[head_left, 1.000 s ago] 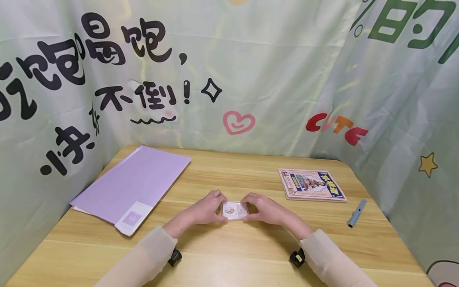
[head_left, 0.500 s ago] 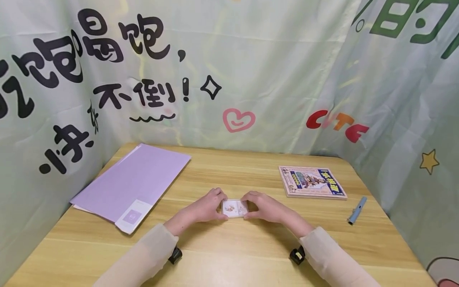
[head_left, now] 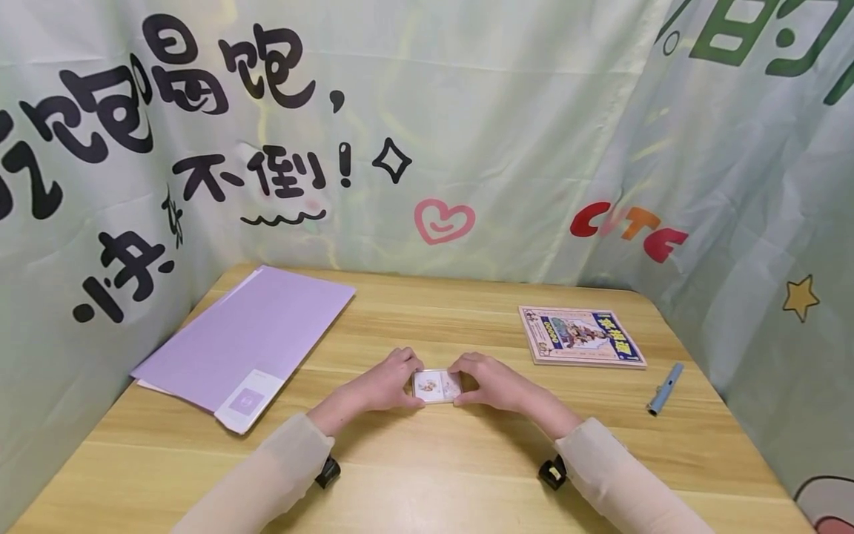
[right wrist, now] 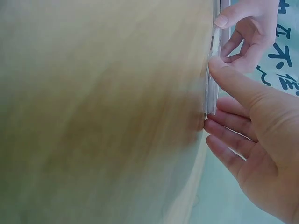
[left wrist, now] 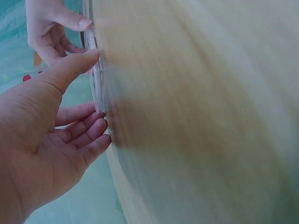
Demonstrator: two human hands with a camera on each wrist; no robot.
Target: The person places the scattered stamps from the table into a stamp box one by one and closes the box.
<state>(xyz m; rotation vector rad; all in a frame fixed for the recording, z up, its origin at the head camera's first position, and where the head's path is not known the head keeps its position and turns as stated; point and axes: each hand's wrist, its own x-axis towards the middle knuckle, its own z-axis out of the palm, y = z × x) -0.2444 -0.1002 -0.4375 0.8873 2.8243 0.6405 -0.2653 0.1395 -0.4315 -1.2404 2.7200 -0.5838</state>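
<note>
A small, flat, clear case [head_left: 430, 386] with little coloured pictures on white inside lies at the middle of the table, in front of the person. The left hand [head_left: 383, 384] grips its left end between thumb and fingers. At the opposite end, the right hand [head_left: 495, 384] holds it the same way. Seen edge-on in the left wrist view, the case [left wrist: 98, 86] sits low at the table surface, with the left thumb on its near edge. The right wrist view shows the right thumb on the near edge of the case [right wrist: 211, 95] and the fingers around its far side.
A large purple folder [head_left: 267, 326] with a white label lies at the left on the wooden table [head_left: 427, 475]. To the right are a pink illustrated booklet [head_left: 580, 337] and a blue-grey pen-like stick [head_left: 665, 389]. A printed curtain [head_left: 507, 148] encloses the back and sides.
Both hands keep their hold on the clear case, which stays in place. The head view has tipped slightly downward, so everything sits a little higher in the frame.
</note>
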